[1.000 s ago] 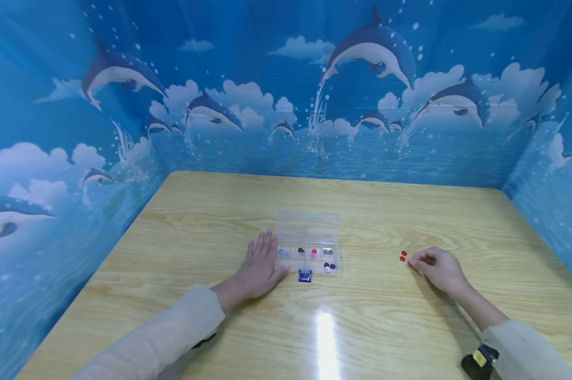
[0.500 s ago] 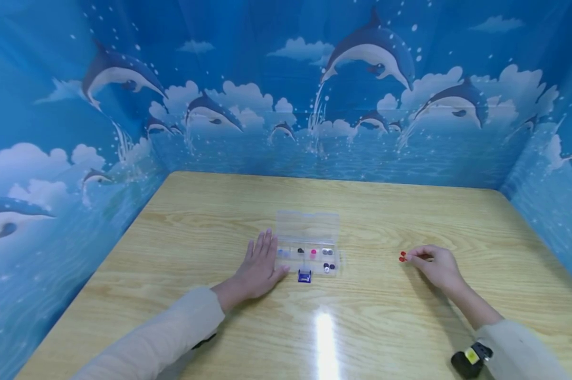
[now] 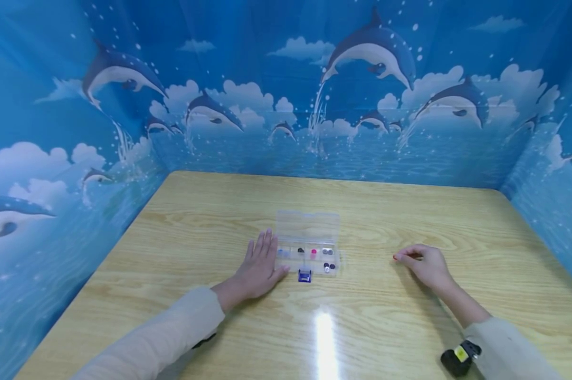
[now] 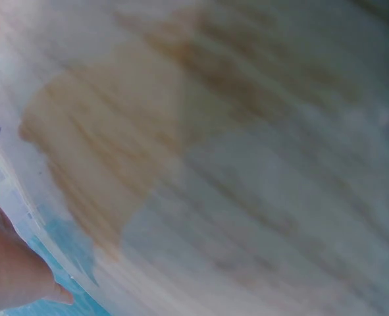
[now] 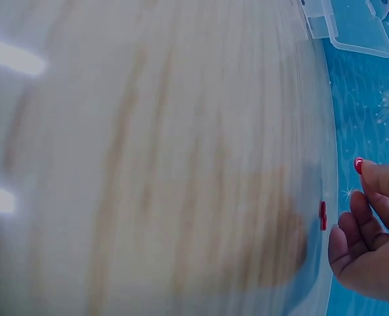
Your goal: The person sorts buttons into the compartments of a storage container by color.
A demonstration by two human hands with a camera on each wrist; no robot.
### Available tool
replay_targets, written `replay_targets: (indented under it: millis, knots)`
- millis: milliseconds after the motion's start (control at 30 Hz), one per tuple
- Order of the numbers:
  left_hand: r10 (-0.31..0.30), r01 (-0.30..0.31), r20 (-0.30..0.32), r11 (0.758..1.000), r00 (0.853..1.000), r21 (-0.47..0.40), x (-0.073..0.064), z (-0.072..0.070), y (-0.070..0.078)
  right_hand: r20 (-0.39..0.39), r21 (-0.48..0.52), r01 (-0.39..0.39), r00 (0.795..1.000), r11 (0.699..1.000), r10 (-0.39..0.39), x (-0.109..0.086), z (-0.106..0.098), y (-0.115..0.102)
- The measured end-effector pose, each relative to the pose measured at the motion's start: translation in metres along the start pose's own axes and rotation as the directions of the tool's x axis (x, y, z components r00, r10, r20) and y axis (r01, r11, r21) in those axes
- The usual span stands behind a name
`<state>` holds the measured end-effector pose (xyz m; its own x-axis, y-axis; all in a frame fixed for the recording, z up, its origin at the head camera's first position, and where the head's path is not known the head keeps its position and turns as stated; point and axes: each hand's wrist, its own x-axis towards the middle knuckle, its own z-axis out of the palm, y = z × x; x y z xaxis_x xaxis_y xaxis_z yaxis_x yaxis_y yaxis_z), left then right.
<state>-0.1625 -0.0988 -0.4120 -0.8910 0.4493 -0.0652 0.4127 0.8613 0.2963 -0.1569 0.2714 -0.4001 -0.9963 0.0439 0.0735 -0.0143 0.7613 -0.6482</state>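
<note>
My right hand [image 3: 426, 264] pinches a small red button [image 5: 359, 165] between thumb and fingertip, just above the table to the right of the box. More red buttons [image 5: 322, 216] lie on the table below that hand in the right wrist view; the hand hides them from the head view. A clear compartment box [image 3: 293, 263] stands mid-table with its lid [image 3: 307, 226] swung back. Sorted inside it are several small buttons: black, pink, grey, dark and white. My left hand [image 3: 259, 266] lies flat along the box's left side, fingers straight, thumb at the front corner.
A blue latch [image 3: 304, 276] sticks out at the front of the box. The wooden table [image 3: 210, 211] carries a bright light reflection [image 3: 326, 343] near its front. A blue dolphin-print curtain [image 3: 267, 105] encloses the back and sides.
My right hand reached the red buttons, pinched one and has shifted left and slightly up with it. The left hand and the box have stayed in place.
</note>
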Motion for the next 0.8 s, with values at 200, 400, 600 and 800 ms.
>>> replay_targets:
  millis: [200, 400, 600, 800]
  knots:
    - [0.007, -0.007, -0.019, 1.000, 1.000, 0.004, 0.000, 0.002, -0.001, -0.001, 0.013, 0.006, 1.000, 1.000, -0.006, 0.002, 0.004, -0.008]
    - [0.004, -0.004, -0.014, 1.000, 1.000, 0.009, 0.000, 0.001, 0.000, -0.003, 0.024, 0.019, 1.000, 1.000, -0.019, 0.004, 0.008, -0.014]
    - [0.002, -0.002, -0.004, 1.000, 1.000, 0.005, 0.000, -0.001, 0.000, 0.007, 0.060, 0.018, 1.000, 0.998, -0.019, 0.005, 0.012, -0.019]
    - [0.004, -0.003, -0.007, 1.000, 1.000, 0.005, 0.000, 0.000, 0.000, 0.028, 0.097, 0.001, 1.000, 0.995, -0.004, 0.004, 0.018, -0.027]
